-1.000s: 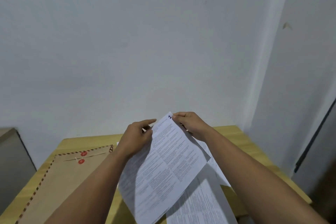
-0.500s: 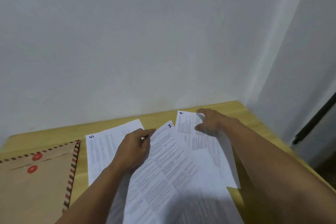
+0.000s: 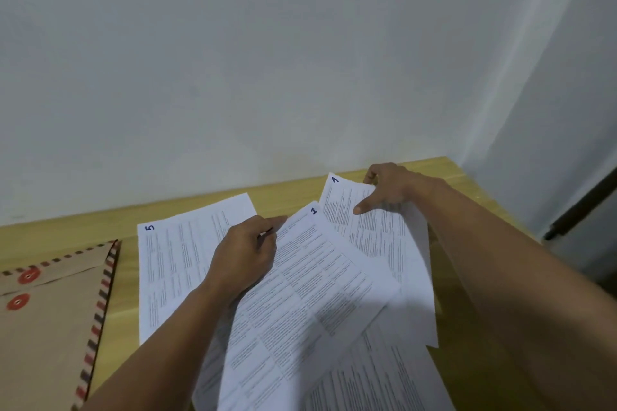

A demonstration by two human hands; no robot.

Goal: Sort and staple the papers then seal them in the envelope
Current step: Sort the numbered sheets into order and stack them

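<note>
At the near edge of the table [image 3: 293, 190], a sheet of small print [image 3: 377, 377] lies partly under the other papers, and its number is hidden. Just above it, a sheet with a blue number that may be a 3 or a 2 [image 3: 300, 294] is tilted, and the left hand [image 3: 243, 257] pinches its far left edge with curled fingers and thumb. On the near left corner lies the brown envelope [image 3: 46, 327], flat, with a red and dark striped edge and two red round buttons; it touches none of the papers. Between the envelope and the left hand, sheet 5 [image 3: 173, 264] lies flat on the wood, partly under the left hand. Farther back, near the far right corner, the right hand [image 3: 390, 190] grips the far edge of sheet 4 [image 3: 377, 230], thumb on top and fingers curled round behind it. All the sheets are white with lots of tiny writing and a blue number in one corner. I think the job is only just begun: the sheets are spread out and not in order. Stacking them, stapling them and closing them in the envelope are all left to do. No stapler can be seen.
</note>
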